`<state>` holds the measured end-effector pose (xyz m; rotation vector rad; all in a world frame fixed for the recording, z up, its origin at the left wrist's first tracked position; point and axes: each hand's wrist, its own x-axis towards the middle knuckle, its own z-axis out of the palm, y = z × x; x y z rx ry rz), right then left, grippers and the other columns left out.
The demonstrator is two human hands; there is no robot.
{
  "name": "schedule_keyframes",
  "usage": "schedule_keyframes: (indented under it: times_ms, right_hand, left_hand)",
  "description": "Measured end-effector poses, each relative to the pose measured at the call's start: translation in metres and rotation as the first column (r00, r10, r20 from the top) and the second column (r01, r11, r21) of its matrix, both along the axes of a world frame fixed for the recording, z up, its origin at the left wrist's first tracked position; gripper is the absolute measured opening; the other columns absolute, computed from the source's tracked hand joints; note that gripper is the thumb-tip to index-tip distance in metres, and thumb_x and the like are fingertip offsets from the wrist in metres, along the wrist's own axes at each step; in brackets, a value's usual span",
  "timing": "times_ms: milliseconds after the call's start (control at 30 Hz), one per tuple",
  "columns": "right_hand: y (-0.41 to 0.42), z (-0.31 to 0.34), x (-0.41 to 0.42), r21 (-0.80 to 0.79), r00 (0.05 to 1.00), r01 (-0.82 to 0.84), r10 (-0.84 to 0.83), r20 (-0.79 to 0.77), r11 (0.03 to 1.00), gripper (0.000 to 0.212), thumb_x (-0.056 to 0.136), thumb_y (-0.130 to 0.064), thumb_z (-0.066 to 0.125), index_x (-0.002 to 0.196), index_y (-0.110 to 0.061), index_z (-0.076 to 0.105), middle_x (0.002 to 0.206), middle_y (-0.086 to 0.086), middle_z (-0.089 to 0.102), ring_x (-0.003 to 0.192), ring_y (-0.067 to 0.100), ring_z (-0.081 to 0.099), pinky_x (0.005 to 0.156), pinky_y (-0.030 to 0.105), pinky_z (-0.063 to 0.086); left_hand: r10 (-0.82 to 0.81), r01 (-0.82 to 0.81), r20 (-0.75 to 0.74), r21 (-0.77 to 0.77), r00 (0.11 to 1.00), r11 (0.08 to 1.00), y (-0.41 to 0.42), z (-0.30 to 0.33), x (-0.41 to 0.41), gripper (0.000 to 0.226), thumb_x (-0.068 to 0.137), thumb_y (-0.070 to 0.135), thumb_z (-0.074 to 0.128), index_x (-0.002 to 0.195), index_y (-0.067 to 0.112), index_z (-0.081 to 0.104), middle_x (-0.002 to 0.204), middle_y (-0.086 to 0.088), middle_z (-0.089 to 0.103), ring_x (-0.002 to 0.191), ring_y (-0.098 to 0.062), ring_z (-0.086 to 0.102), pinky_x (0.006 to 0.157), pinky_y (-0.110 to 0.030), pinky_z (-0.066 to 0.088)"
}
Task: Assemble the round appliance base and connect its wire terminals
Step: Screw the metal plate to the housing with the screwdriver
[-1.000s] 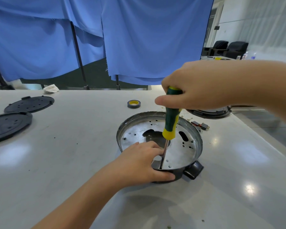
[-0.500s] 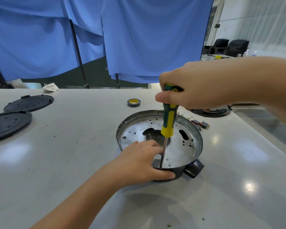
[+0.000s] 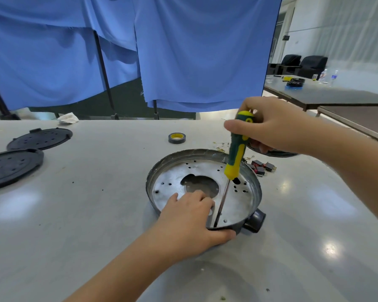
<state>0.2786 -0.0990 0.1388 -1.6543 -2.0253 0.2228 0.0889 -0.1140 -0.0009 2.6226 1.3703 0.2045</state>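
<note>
A round metal appliance base (image 3: 207, 168) with a perforated floor and a black knob (image 3: 255, 221) on its near side lies on the grey table (image 3: 85, 214). My left hand (image 3: 190, 219) grips its near rim, thumb outside and fingers inside. My right hand (image 3: 268, 125) holds the top of a green and yellow screwdriver (image 3: 237, 155). The shaft slants down, and its tip stands on the base floor near the front rim, right beside my left fingers. Small black and red wire terminals (image 3: 262, 167) lie just past the base's right edge.
Two black perforated discs (image 3: 39, 139) (image 3: 9, 165) lie at the far left. A roll of tape (image 3: 177, 138) sits behind the base, and another dark round part (image 3: 279, 152) lies behind my right hand. Blue curtains hang at the back; a second table (image 3: 327, 94) stands far right.
My right hand has drawn back and down, and now holds the screwdriver's top from the right, the handle tilted further right. The tip stays at the same spot. My left hand has not moved.
</note>
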Motion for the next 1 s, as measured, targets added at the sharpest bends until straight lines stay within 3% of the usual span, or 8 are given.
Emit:
schedule_keyframes:
  times_ms: [267, 400, 567, 667, 800, 867, 933, 1000]
  right_hand:
    - [0.012, -0.039, 0.048, -0.002, 0.873, 0.109, -0.096, -0.478, 0.994, 0.023, 0.092, -0.041, 0.054, 0.104, -0.022, 0.048, 0.091, 0.009, 0.068, 0.066, 0.02, 0.072, 0.054, 0.031, 0.06]
    - [0.027, -0.061, 0.062, -0.106, 0.535, 0.129, -0.159, -0.83, 0.986, 0.013, 0.099, -0.032, 0.047, 0.107, -0.023, 0.046, 0.095, 0.006, 0.07, 0.077, 0.027, 0.073, 0.071, 0.047, 0.06]
    - [0.034, -0.077, 0.076, -0.185, -0.023, 0.182, -0.184, -0.983, 0.966, 0.024, 0.1, -0.039, 0.039, 0.1, -0.017, 0.05, 0.098, 0.01, 0.06, 0.073, 0.026, 0.073, 0.06, 0.038, 0.06]
    - [0.037, -0.082, 0.088, -0.253, -0.136, 0.216, -0.227, -0.964, 0.943, 0.035, 0.099, -0.045, 0.038, 0.108, -0.013, 0.05, 0.094, 0.009, 0.054, 0.066, 0.017, 0.063, 0.05, 0.026, 0.056]
    - [0.042, -0.087, 0.095, -0.344, 0.039, 0.219, -0.361, -0.932, 0.913, 0.041, 0.099, -0.048, 0.036, 0.101, -0.01, 0.051, 0.081, 0.007, 0.051, 0.059, 0.011, 0.048, 0.038, 0.017, 0.044]
    - [0.044, -0.096, 0.095, -0.406, 0.325, 0.239, -0.467, -0.822, 0.882, 0.039, 0.098, -0.046, 0.039, 0.104, -0.009, 0.05, 0.084, 0.01, 0.053, 0.059, 0.014, 0.05, 0.039, 0.02, 0.044]
    - [0.046, -0.112, 0.092, -0.44, 0.655, 0.244, -0.481, -0.582, 0.864, 0.042, 0.095, -0.049, 0.045, 0.108, -0.009, 0.052, 0.084, 0.011, 0.056, 0.059, 0.016, 0.052, 0.042, 0.023, 0.044]
    - [0.046, -0.13, 0.085, -0.416, 0.84, 0.238, -0.401, -0.366, 0.878, 0.031, 0.087, -0.046, 0.062, 0.097, -0.017, 0.056, 0.078, 0.007, 0.057, 0.058, 0.015, 0.052, 0.044, 0.023, 0.041]
  left_hand:
    - [0.191, -0.186, -0.105, 0.05, 0.976, 0.981, -0.012, 0.002, 0.027, 0.062, 0.084, 0.072, 0.037, 0.111, 0.019, 0.053, 0.112, 0.001, 0.048, 0.111, -0.021, 0.047, 0.109, -0.044, 0.025]
    - [0.242, -0.226, -0.189, 0.104, 0.952, 0.969, -0.018, 0.004, 0.049, 0.068, 0.086, 0.072, 0.032, 0.116, 0.014, 0.052, 0.118, -0.007, 0.05, 0.112, -0.029, 0.047, 0.106, -0.049, 0.027]
    - [0.217, -0.211, -0.166, 0.053, 0.962, 0.976, -0.018, 0.005, 0.053, 0.073, 0.081, 0.077, 0.031, 0.116, 0.016, 0.051, 0.121, -0.007, 0.049, 0.114, -0.029, 0.044, 0.107, -0.054, 0.021]
    - [0.09, -0.102, -0.134, -0.085, 0.987, 0.991, -0.01, 0.009, 0.034, 0.088, 0.069, 0.086, 0.037, 0.131, 0.024, 0.044, 0.135, 0.0, 0.042, 0.131, -0.023, 0.035, 0.116, -0.056, -0.001]
    - [-0.137, 0.106, -0.122, -0.229, 0.983, 0.968, 0.008, 0.021, -0.004, 0.1, 0.062, 0.085, 0.054, 0.146, 0.042, 0.02, 0.151, 0.015, 0.026, 0.142, -0.003, 0.015, 0.113, -0.042, -0.022]
    - [-0.169, 0.133, -0.114, -0.268, 0.979, 0.954, 0.015, 0.024, -0.015, 0.099, 0.06, 0.082, 0.059, 0.144, 0.048, 0.019, 0.149, 0.019, 0.028, 0.141, 0.0, 0.017, 0.115, -0.038, -0.019]
    - [-0.144, 0.124, -0.071, -0.24, 0.987, 0.963, 0.018, 0.023, -0.018, 0.089, 0.062, 0.076, 0.063, 0.139, 0.049, 0.028, 0.134, 0.021, 0.041, 0.132, -0.002, 0.03, 0.117, -0.031, 0.005]
    - [-0.114, 0.109, -0.023, -0.162, 0.993, 0.981, 0.017, 0.019, -0.016, 0.079, 0.064, 0.072, 0.063, 0.134, 0.048, 0.037, 0.12, 0.022, 0.046, 0.121, -0.004, 0.037, 0.104, -0.024, 0.022]
